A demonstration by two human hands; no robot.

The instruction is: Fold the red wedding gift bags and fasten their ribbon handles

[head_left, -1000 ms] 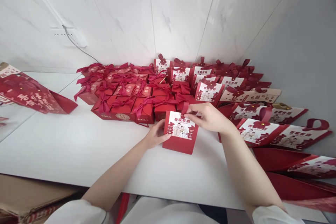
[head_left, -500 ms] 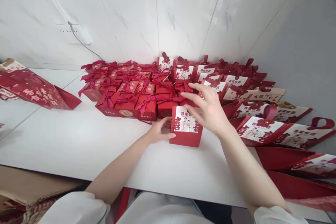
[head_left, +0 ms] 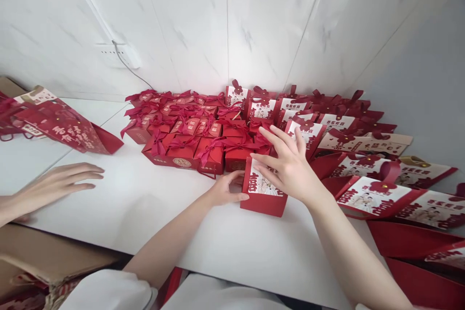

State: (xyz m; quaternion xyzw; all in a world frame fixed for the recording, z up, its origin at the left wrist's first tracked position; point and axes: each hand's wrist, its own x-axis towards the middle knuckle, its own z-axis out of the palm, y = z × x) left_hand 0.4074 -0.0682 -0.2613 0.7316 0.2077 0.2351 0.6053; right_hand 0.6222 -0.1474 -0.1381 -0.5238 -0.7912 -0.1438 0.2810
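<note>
A small red gift box [head_left: 262,203] stands on the white table in front of me, with a white card showing a cartoon couple on its front. My left hand [head_left: 225,190] grips its left side, thumb at the front edge and the other fingers partly hidden behind. Over the box's top and card is my right hand [head_left: 290,167], its fingers spread; whether the fingertips touch the card I cannot tell. Close behind stand several red boxes tied with ribbon bows [head_left: 210,152].
Card-fronted red gift bags with ribbon loops [head_left: 366,196] crowd the right side. Another person's hand [head_left: 69,179] hovers at the left, near a leaning red bag [head_left: 72,126]. A cardboard box [head_left: 47,256] sits below the table's left edge. A cable [head_left: 127,64] hangs from the wall socket.
Another person's hand has come in from the left. My right hand has lowered a little over the card, its fingers more spread. The view has shifted slightly; my left hand stays on the box.
</note>
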